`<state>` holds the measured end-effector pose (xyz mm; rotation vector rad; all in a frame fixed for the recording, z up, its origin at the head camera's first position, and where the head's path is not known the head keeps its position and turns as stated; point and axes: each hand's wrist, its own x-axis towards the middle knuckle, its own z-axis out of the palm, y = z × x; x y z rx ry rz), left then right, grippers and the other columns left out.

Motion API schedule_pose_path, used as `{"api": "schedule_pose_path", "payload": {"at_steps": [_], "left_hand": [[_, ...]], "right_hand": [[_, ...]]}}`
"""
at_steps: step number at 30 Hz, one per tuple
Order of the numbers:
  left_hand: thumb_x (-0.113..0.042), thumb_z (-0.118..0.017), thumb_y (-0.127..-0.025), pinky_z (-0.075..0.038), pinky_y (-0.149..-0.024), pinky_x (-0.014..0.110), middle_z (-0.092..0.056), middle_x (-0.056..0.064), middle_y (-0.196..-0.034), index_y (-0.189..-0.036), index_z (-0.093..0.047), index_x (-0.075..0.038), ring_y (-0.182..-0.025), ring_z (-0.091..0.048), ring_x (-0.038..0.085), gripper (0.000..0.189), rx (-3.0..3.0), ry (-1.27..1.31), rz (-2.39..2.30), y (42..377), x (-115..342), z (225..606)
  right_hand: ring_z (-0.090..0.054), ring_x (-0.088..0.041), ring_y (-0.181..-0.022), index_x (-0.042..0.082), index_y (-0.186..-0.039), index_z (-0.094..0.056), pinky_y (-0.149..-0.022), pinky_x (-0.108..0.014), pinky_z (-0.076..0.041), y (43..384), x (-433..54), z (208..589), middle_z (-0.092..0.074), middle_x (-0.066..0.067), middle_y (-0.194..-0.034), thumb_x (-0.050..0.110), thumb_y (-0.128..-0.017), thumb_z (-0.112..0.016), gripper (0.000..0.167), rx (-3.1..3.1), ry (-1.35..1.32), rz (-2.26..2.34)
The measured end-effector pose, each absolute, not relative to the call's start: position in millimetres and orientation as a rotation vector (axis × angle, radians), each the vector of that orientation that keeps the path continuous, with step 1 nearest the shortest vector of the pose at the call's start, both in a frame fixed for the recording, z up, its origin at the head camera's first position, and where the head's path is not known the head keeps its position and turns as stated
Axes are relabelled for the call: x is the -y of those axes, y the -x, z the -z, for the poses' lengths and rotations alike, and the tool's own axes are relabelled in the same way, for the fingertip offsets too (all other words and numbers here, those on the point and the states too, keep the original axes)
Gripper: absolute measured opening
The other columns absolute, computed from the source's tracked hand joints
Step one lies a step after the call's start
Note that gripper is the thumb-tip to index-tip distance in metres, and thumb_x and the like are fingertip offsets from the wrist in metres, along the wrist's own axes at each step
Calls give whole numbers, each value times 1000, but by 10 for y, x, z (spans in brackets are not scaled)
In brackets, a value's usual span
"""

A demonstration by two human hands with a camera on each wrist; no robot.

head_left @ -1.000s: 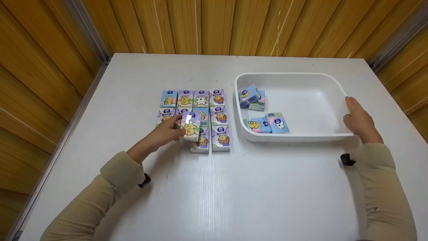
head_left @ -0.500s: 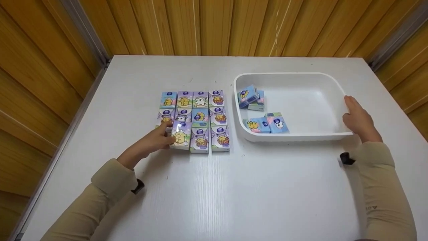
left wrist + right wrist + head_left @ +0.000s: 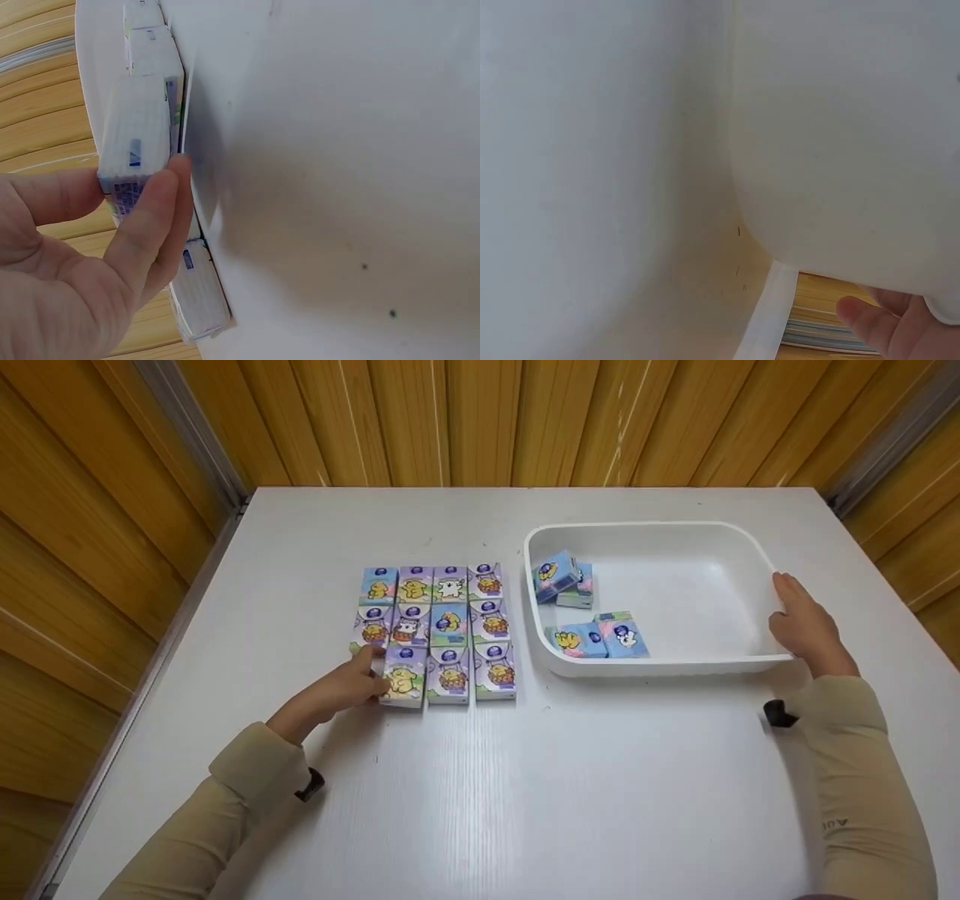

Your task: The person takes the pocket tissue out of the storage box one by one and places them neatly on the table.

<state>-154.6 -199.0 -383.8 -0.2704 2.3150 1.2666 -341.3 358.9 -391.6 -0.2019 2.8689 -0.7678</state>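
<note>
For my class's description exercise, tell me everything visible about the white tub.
The white tub looks like plastic: smooth, open-topped, with rounded back corners. It stands on the white table, right of the lined-up packets. Four patterned packets lie inside, toward its left end; the right grip touches its right wall.

We can read no words: letters [image 3: 835, 824] on sleeve [image 3: 859, 776], lower right, unclear; labels [image 3: 448, 655] on boxes [image 3: 451, 679], mid-frame, too small.

Pale glare, soft shadows on white tabletop [image 3: 469, 787]
</note>
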Motion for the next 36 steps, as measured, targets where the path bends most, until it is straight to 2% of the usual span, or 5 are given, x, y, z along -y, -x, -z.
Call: {"api": "schedule_pose_path", "payload": {"at_steps": [8,16,20,27,36], "left_hand": [[-13,-43,-87,-39,-92,36,-38,20,-129,-138,-10,-5,-107,-42,26,61,-2345,277,-1240,1583,1956,3949],[-14,-43,-88,-25,-104,43,-26,19,-139,-138,-10,-5,-120,-32,28,61,-2342,288,-1251,1614,1923,3955],[-15,-44,-87,-30,-100,41,-34,19,-134,-137,-14,-5,-114,-36,27,59,-2368,306,-1229,1606,1927,3946],[-19,-48,-85,-38,-80,29,-44,17,-121,-133,-20,-5,-101,-44,24,57,-2409,343,-1169,1603,1940,3917],[-24,-49,-85,-40,-73,26,-46,15,-117,-130,-25,-6,-93,-48,22,54,-2430,360,-1054,1603,1931,3886]], "right_hand": [[11,-39,-131,13,-141,8,-104,-56,3,3445,-3576,3843,15,-12,-146,12,-92,-23,58,-2858,173,796],[14,-39,-131,14,-140,10,-104,-56,5,3391,-3592,3817,18,-11,-145,12,-92,-22,58,-2841,141,823],[15,-37,-131,17,-140,11,-104,-56,5,3395,-3576,3820,19,-8,-145,14,-93,-22,57,-2830,120,843],[14,-39,-131,16,-140,10,-103,-57,5,3409,-3571,3817,18,-9,-145,14,-93,-23,57,-2839,134,833],[14,-38,-131,19,-140,11,-103,-58,4,3399,-3554,3855,20,-6,-145,17,-94,-22,56,-2816,93,844]]}}
